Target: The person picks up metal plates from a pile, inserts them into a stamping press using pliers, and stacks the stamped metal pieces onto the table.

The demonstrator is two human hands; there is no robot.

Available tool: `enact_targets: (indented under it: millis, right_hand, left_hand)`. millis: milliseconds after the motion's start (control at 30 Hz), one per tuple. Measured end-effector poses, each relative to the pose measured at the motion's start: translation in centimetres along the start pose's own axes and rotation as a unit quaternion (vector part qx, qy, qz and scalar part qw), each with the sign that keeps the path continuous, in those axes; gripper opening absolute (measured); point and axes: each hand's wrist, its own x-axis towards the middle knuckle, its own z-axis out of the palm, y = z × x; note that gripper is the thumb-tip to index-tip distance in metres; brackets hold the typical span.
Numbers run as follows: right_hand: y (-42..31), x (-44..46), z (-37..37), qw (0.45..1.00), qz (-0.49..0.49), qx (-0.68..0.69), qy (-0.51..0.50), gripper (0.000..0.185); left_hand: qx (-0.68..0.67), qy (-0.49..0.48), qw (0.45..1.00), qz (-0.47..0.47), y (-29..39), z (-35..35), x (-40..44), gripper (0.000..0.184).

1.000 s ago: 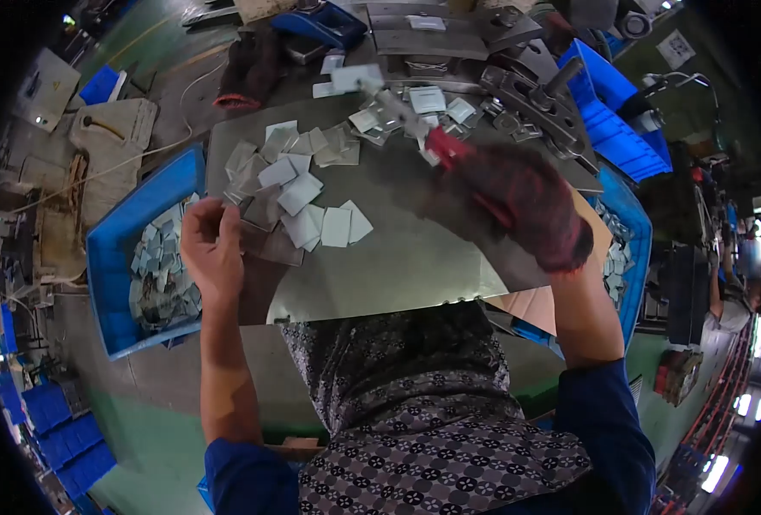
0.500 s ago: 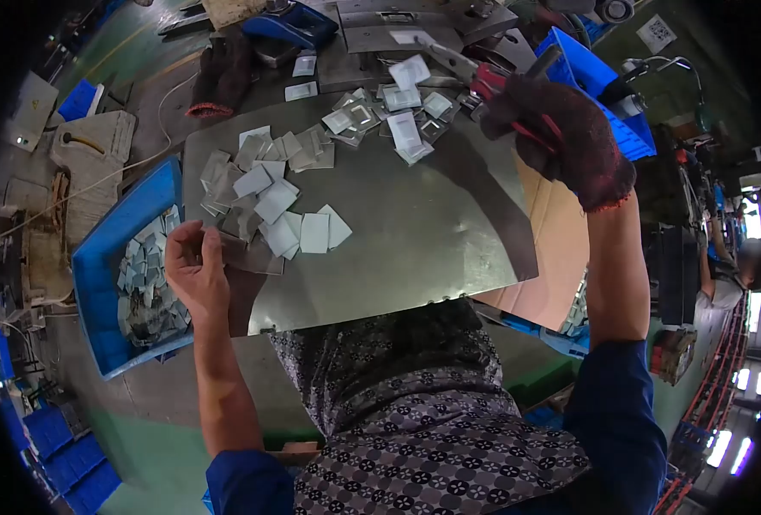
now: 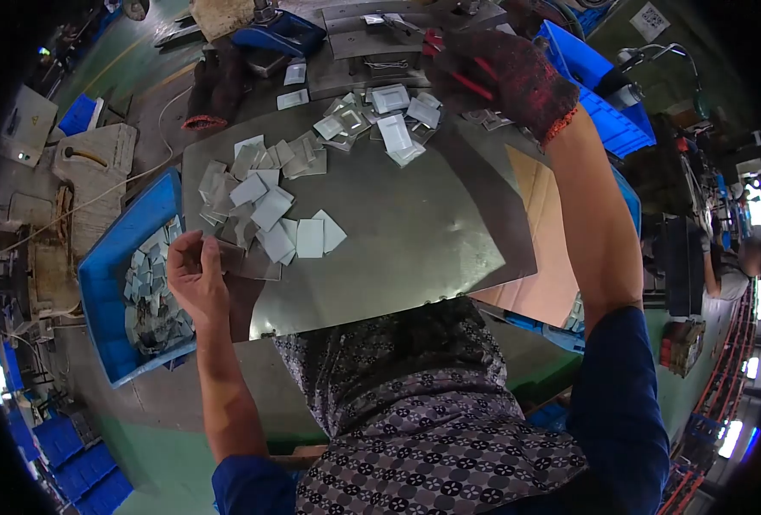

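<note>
My right hand (image 3: 518, 81), in a dark glove with red, is closed round the red-handled pliers (image 3: 475, 81) at the top of the view. Their jaws point left over the metal block (image 3: 372, 33), near a small piece there. My bare left hand (image 3: 199, 279) is at the left edge of the metal sheet (image 3: 380, 266), its fingers curled together; whether a piece is between them is too small to tell. Flat square plates (image 3: 310, 238) lie in a loose pile to its right. Pressed pieces with raised centres (image 3: 394, 134) lie farther back.
Blue bins stand at the left (image 3: 106, 330) and upper right (image 3: 608, 120). Cardboard (image 3: 539, 232) lies by the sheet's right side. A dark glove (image 3: 213, 90) and a blue tray (image 3: 282, 36) are at the back. Another person (image 3: 728, 275) is at the far right.
The pliers first pulled back from the block, and a piece with a raised centre now lies on the front of its pile. They have since moved left over the block again. My left hand stays curled.
</note>
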Motion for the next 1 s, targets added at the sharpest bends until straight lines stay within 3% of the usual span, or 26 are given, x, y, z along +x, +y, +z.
enact_targets:
  millis: [33,167,200,233,267,300,333,400,500,567,800,867,1000]
  right_hand:
    - [2.1,0.9,-1.2,0.983,-0.163,-0.056,-0.062,0.022]
    - [2.2,-4.1,-0.4,0.970,-0.223,-0.079,-0.046,0.021]
    - [2.8,-5.3,-0.3,0.903,-0.359,-0.235,0.000,0.020]
    - [3.5,-6.5,0.3,0.792,-0.479,-0.376,0.045,0.026]
    - [4.5,-7.9,1.7,0.952,-0.292,-0.089,-0.014,0.028]
    - [5.2,-9.2,3.3,0.973,-0.056,0.210,-0.079,0.030]
    - [4.9,-10.4,4.8,0.979,0.017,0.200,-0.028,0.037]
    - [4.9,-11.1,6.4,0.961,0.041,0.254,-0.099,0.039]
    - [5.5,-11.2,8.0,0.938,0.088,0.295,-0.159,0.040]
    - [5.8,-11.2,8.6,0.931,0.100,0.302,-0.179,0.041]
    - [5.6,-11.3,8.5,0.920,0.115,0.295,-0.231,0.044]
    - [5.9,-11.1,8.1,0.916,0.113,0.289,-0.252,0.047]
    - [6.2,-11.6,7.1,0.904,0.110,0.273,-0.312,0.046]
  left_hand:
    - [0.000,0.002,1.000,-0.004,0.0,0.0,0.0,0.019]
    - [-0.002,0.003,1.000,-0.007,0.5,0.1,-0.1,0.020]
    - [-0.004,0.002,1.000,-0.001,0.5,0.2,-0.1,0.020]
    - [-0.003,0.001,1.000,0.004,0.6,0.2,-0.1,0.019]
    - [0.031,-0.001,1.000,0.001,0.7,0.3,-0.1,0.020]
    - [0.071,-0.001,0.997,-0.004,0.9,0.4,-0.1,0.021]
    - [0.170,-0.025,0.985,-0.010,2.1,0.6,0.0,0.028]
    - [0.264,-0.073,0.956,0.105,2.8,1.3,0.3,0.034]
    - [0.344,-0.106,0.922,0.143,4.7,3.3,0.7,0.037]
    - [0.373,-0.144,0.883,0.244,4.3,4.0,1.3,0.038]
    - [0.359,-0.215,0.902,0.104,5.5,4.5,1.6,0.036]
    - [0.287,-0.185,0.939,0.033,5.6,4.6,1.4,0.031]
    - [0.198,-0.165,0.966,0.003,4.2,3.9,1.1,0.022]
